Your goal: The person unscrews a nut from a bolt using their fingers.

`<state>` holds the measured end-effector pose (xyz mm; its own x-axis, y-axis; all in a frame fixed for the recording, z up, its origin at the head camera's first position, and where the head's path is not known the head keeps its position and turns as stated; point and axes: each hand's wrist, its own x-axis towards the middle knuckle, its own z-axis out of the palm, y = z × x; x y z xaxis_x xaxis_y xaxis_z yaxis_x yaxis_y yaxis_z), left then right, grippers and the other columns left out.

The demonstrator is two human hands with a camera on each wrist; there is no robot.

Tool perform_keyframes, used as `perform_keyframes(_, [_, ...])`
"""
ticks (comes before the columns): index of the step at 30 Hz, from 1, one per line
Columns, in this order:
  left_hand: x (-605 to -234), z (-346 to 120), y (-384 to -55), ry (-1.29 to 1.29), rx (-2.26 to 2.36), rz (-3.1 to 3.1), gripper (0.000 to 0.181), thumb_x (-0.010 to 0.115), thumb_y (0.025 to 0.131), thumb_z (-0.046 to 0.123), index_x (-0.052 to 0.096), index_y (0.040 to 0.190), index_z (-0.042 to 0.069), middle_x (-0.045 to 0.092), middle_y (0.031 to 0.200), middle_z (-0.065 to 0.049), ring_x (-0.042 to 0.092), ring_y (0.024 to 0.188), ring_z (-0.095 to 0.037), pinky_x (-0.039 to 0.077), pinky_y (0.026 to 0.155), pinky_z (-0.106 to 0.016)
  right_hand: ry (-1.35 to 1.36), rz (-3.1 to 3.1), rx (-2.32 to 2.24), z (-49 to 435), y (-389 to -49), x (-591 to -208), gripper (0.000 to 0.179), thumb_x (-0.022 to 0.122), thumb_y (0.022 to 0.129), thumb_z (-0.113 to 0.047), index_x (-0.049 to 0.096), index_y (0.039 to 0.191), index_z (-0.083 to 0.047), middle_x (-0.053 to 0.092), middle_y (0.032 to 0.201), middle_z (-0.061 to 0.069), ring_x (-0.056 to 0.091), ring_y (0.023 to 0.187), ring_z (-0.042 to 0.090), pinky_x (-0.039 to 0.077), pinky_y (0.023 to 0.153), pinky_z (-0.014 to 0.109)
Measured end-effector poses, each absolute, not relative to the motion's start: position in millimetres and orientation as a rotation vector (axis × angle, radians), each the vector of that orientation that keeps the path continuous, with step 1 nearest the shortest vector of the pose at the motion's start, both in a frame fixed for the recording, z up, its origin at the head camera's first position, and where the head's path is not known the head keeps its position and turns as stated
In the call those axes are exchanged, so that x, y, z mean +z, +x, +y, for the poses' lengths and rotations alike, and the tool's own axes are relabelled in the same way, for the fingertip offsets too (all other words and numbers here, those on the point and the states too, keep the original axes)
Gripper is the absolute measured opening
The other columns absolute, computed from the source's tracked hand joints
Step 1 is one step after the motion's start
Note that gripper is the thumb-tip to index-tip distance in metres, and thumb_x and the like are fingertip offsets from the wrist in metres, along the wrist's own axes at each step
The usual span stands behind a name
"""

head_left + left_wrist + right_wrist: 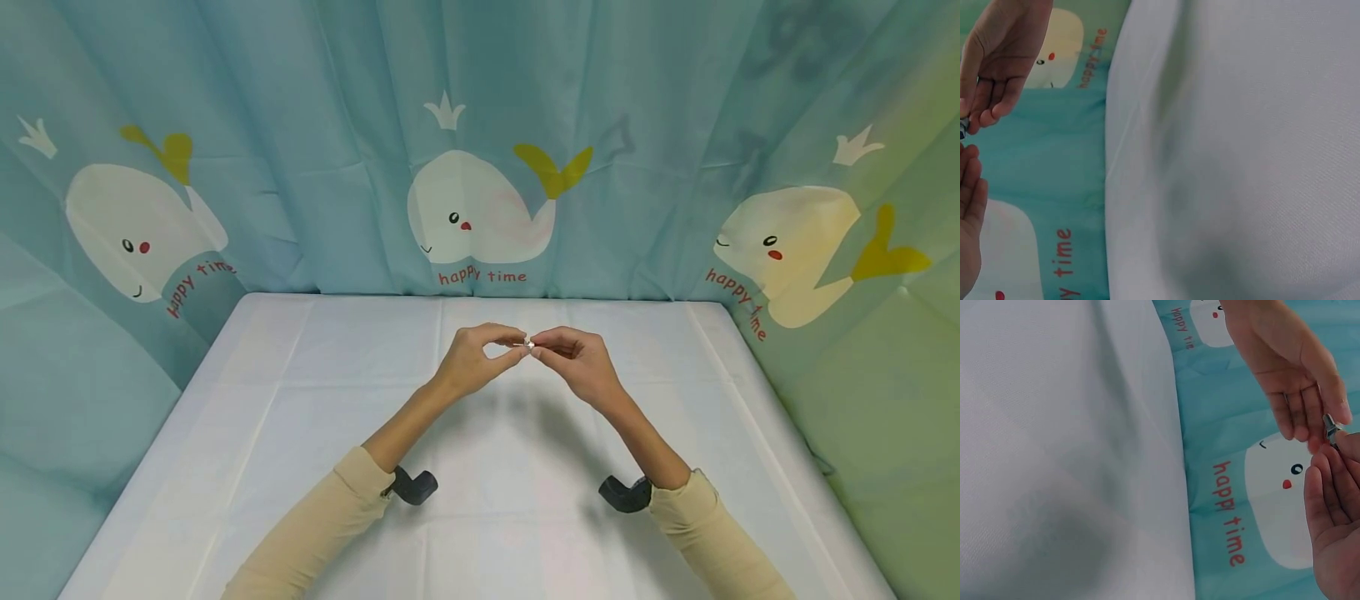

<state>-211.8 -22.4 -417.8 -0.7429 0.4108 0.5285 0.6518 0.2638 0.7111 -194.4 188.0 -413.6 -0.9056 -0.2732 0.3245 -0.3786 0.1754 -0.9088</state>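
Note:
A small silver bolt (529, 344) with a narrow stem and a wider part is held up between my two hands, above the far half of the table. From the left, my left hand (468, 362) brings its thumb and index fingertip together around it, and the stem points into the gap of that hand. My right hand (585, 367) pinches the wider part from the other side. In the right wrist view the bolt (1332, 430) shows its stem, partly covered by the right thumb. Only an edge of the bolt (963, 127) appears in the left wrist view.
Below the hands lies a table with a white cloth (330, 467), creased by folds. A blue curtain (337, 208) printed with whales stands behind it and along the sides. Black curved mounts (416, 486) stick out at both wrists, beside the beige sleeves (322, 517).

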Motion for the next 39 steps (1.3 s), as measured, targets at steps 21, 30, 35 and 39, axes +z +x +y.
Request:
perform_keyframes(21, [-420.1, -20.2, -212.5, -1.047, -1.485, -2.201, 0.009, 0.072, 0.091, 0.005, 0.075, 0.098, 0.002, 0.074, 0.094, -0.005, 0.068, 0.084, -0.013, 0.055, 0.08, -0.027, 0.652, -2.332, 1.851, 187.7, -194.9, -413.2, 0.014, 0.07, 0.092, 0.0, 0.073, 0.105, 0.006, 0.072, 0.102, 0.017, 0.07, 0.09, 0.013, 0.057, 0.082, 0.027])
perform_keyframes(30, [-419.4, -20.5, -212.2, -1.014, -1.442, -2.238, 0.008, 0.069, 0.093, 0.009, 0.076, 0.093, 0.004, 0.073, 0.088, -0.003, 0.066, 0.082, -0.012, 0.054, 0.077, -0.025, 0.683, -2.301, 1.875, 187.5, -193.8, -413.2, 0.013, 0.071, 0.092, -0.001, 0.073, 0.104, 0.005, 0.072, 0.1, 0.015, 0.07, 0.09, 0.015, 0.057, 0.081, 0.029])
perform_keyframes(35, [-419.8, -21.4, -211.6, -0.981, -1.438, -2.266, 0.01, 0.07, 0.093, 0.011, 0.076, 0.096, 0.004, 0.074, 0.091, -0.004, 0.067, 0.084, -0.014, 0.055, 0.077, -0.029, 0.695, -2.289, 1.88, 186.5, -193.7, -413.0, 0.013, 0.07, 0.092, 0.001, 0.073, 0.104, 0.006, 0.072, 0.1, 0.017, 0.071, 0.09, 0.015, 0.057, 0.081, 0.028])
perform_keyframes(39, [-420.1, -22.4, -211.2, -1.019, -1.456, -2.217, 0.016, 0.076, 0.088, 0.007, 0.073, 0.103, 0.002, 0.072, 0.099, -0.006, 0.065, 0.09, -0.017, 0.055, 0.082, -0.036, 0.696, -2.303, 1.869, 186.1, -193.7, -411.8, 0.014, 0.069, 0.092, 0.001, 0.072, 0.105, 0.007, 0.072, 0.101, 0.019, 0.07, 0.09, 0.013, 0.057, 0.082, 0.027])
